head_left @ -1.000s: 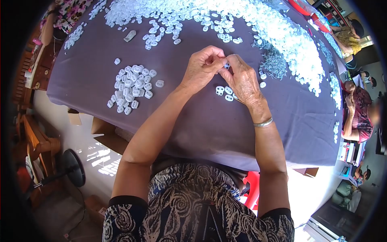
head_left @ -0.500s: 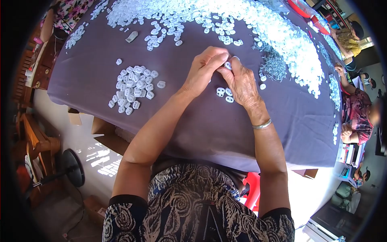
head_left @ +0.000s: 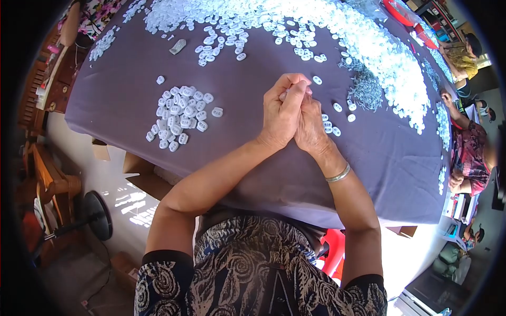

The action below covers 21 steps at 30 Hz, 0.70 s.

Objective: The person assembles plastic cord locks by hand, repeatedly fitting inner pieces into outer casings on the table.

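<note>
My left hand and my right hand are pressed together above the cloth, fingers folded over one another. Both are closed, and what lies between them, if anything, is hidden. A single white oval plastic piece with holes lies just beyond my fingertips. To the right of my right hand are several similar loose pieces, some partly covered by the hand. Left of my hands sits a small heap of white oval pieces that look thicker, with two dark holes each.
A large pile of white pieces curves along the table's far and right sides. A heap of small dark metal parts lies against it. Red trays stand at the far right. Other people sit along the right edge. A fan stands at lower left.
My left hand has moved right against my right hand, and both have closed together. The white piece seen earlier between my fingers is out of sight there. The camera view has shifted slightly.
</note>
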Each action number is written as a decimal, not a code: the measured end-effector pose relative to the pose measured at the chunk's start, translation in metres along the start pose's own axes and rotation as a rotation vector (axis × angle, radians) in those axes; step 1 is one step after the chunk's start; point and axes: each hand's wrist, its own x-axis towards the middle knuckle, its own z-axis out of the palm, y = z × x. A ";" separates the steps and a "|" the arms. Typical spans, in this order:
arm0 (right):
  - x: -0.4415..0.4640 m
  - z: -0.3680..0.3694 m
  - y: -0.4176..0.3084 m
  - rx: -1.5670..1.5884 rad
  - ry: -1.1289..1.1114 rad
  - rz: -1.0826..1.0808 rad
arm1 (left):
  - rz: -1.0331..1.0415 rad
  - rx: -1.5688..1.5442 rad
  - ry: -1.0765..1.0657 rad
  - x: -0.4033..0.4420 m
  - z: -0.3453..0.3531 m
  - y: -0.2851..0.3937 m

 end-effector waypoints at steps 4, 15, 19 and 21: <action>0.000 -0.004 0.003 -0.021 -0.047 -0.027 | -0.035 0.011 0.021 -0.002 0.004 0.006; -0.001 -0.006 0.000 -0.047 -0.035 -0.035 | -0.029 0.032 0.034 -0.002 0.004 0.006; 0.001 -0.006 -0.003 -0.087 -0.061 -0.043 | -0.045 0.053 0.049 -0.001 0.001 0.007; 0.003 -0.004 -0.001 -0.003 -0.036 -0.023 | -0.034 0.027 0.047 0.000 -0.001 0.004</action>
